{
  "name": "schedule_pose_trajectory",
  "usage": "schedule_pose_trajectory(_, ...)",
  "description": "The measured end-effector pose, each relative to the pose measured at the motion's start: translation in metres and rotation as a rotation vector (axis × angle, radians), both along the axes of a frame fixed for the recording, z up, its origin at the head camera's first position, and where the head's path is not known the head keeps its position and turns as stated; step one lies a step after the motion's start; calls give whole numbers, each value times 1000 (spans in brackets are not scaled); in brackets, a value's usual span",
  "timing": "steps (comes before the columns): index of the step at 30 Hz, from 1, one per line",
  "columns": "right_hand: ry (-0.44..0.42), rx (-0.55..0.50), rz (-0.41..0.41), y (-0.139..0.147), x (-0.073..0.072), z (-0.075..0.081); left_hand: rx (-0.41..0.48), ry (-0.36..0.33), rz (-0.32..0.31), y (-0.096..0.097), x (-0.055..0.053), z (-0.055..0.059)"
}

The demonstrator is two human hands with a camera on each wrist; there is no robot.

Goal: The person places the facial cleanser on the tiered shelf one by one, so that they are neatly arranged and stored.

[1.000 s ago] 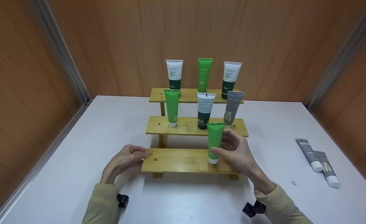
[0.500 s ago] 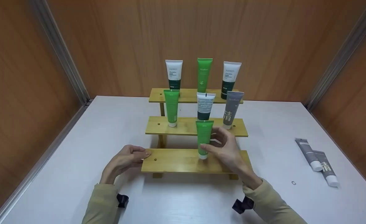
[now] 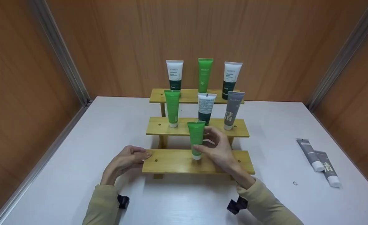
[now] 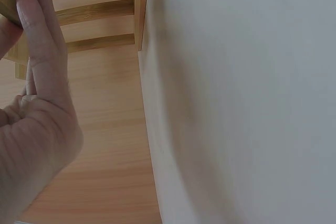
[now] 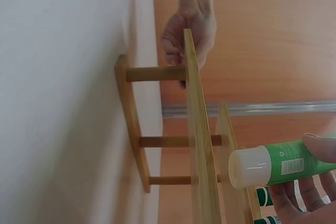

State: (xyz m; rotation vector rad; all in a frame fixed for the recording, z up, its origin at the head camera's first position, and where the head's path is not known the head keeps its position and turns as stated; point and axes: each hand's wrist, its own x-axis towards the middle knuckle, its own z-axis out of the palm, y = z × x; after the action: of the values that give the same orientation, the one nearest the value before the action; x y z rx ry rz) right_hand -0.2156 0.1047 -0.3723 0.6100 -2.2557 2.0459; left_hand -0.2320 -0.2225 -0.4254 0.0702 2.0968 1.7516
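Observation:
My right hand pinches a green squeeze tube between thumb and fingers, upright with its white cap down. In the right wrist view the cap hangs a little off the bottom board of a three-tier wooden display stand. My left hand grips the left end of that board, thumb on top and fingers below. On the middle tier stand a green tube, a white and dark green tube and a grey tube.
The top tier carries a white and dark green tube, a green tube and another white and dark green one. Two grey tubes lie on the white table at right, near a small ring. Wooden panels enclose the table.
My right hand has carried the green tube leftward over the bottom board, from its right part to near the middle. My left hand has stayed on the board's end.

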Motion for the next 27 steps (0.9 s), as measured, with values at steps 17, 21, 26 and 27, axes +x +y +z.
schedule_pose_trajectory(17, -11, 19, 9, -2, -3, -11, 32, -7, -21, 0, 0, -3)
schedule_pose_trajectory(21, -19, 23, 6, -2, -3, -13, 31, -8, -19, -1, 0, -2)
schedule_pose_trajectory(26, -18, 18, 7, -1, -3, -13, 36, -11, -13, -1, 0, -1)
schedule_pose_trajectory(27, -16, 19, 8, -1, -3, -13, 36, -10, -14, -1, 0, -1)
